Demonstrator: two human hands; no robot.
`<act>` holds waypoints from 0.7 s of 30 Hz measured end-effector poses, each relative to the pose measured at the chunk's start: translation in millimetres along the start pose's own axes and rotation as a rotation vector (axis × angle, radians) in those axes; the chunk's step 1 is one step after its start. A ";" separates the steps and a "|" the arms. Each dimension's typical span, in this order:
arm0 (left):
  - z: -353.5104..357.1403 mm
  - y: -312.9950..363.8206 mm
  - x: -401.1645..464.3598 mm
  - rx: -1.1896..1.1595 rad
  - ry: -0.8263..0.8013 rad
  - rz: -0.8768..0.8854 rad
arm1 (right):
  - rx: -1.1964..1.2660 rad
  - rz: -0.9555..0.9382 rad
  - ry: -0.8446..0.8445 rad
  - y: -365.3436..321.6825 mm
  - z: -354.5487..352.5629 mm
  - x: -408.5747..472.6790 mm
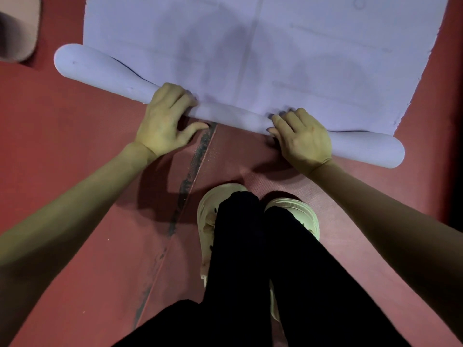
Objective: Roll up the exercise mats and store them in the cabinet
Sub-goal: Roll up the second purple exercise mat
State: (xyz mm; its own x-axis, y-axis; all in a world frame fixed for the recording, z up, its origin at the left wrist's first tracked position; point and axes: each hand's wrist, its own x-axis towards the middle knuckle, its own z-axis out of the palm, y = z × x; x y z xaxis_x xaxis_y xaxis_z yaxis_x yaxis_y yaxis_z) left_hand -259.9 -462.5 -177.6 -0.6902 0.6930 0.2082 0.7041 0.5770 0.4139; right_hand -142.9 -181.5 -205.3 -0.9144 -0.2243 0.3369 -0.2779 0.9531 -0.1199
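A pale lilac exercise mat point(263, 51) lies flat on the floor ahead of me, its near end wound into a thin roll point(230, 113) that runs from upper left to lower right. My left hand point(165, 121) curls over the roll left of its middle, fingers on top, thumb toward me. Right of the middle, my right hand point(303, 139) presses on the roll the same way. The roll is thicker at both free ends than between my hands. Under it lies a dark red mat point(250, 161). No cabinet is in view.
Red flooring point(62, 146) spreads around, with a worn dark seam point(193, 171) running diagonally toward me. My feet in pale shoes point(215, 211) and black trousers stand just behind the roll. A pinkish rounded object point(20, 28) sits at the top left corner.
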 end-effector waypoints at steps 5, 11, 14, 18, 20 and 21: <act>-5.8 -4.5 16.4 -0.087 -0.054 -0.058 | 0.117 0.030 0.032 4.4 -0.6 4.7; -20.0 -13.7 51.5 -0.293 -0.266 -0.313 | 0.105 0.077 0.041 -4.1 -11.4 15.0; -17.8 -17.2 65.4 -0.372 -0.309 -0.444 | 0.100 0.091 -0.018 -2.2 -12.8 20.4; -15.0 -16.2 61.3 -0.404 -0.227 -0.456 | 0.089 -0.019 -0.035 4.8 -8.0 24.4; -12.5 -8.5 53.2 -0.382 -0.113 -0.416 | 0.068 -0.015 -0.029 6.8 -5.4 26.5; -9.5 -2.7 49.2 -0.361 -0.050 -0.409 | 0.056 -0.007 -0.030 7.3 -4.1 27.6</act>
State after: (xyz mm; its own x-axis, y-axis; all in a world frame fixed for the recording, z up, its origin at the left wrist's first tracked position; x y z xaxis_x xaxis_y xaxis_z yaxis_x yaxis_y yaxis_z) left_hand -297.3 -434.0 -160.1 -0.8810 0.4676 -0.0721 0.2718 0.6249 0.7318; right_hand -168.9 -179.9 -193.1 -0.9206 -0.2377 0.3097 -0.2996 0.9388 -0.1699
